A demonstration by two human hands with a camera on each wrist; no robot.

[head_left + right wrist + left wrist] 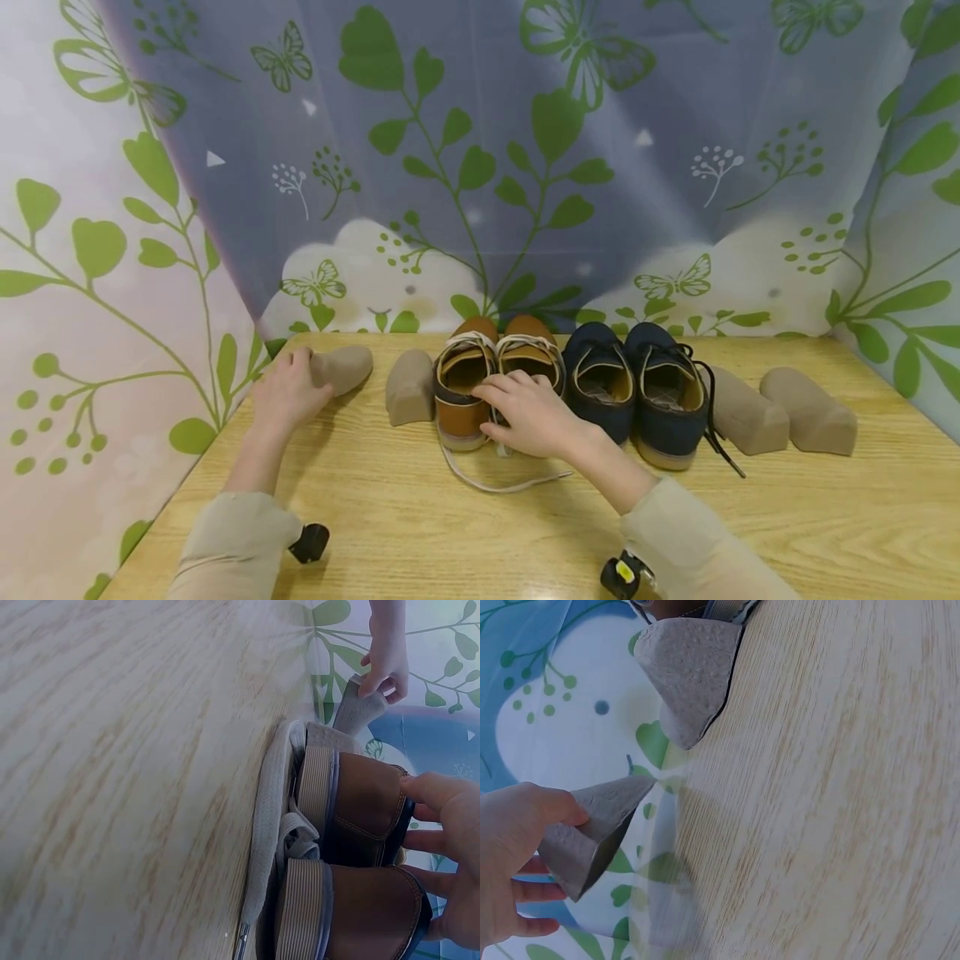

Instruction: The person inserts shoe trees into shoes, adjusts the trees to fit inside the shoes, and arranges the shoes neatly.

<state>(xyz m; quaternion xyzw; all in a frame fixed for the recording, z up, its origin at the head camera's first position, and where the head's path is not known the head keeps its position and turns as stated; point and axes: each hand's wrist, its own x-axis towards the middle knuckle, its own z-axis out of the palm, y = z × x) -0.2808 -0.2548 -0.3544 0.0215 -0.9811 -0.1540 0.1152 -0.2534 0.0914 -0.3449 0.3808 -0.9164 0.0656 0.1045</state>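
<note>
At the table's left end my left hand (291, 390) grips a grey-beige moulded-pulp shoe insert (343, 368). The left wrist view shows the thumb pressed on top of that shoe insert (604, 817) and the fingers behind it. A second shoe insert (410, 387) stands against the left brown shoe (461, 408). My right hand (532, 412) reaches over the brown pair, fingers extended over the shoe openings. In the right wrist view its thumb touches the heel collar of the left brown shoe (367, 799). The right brown shoe (531, 337) is partly hidden under the hand.
Navy shoes (600, 367) with black laces stand right of the brown pair. Two more shoe inserts (808, 410) lie beyond them. A loose pale lace (502, 487) trails over the wooden table (420, 542). Printed fabric (465, 208) hangs behind and at both sides.
</note>
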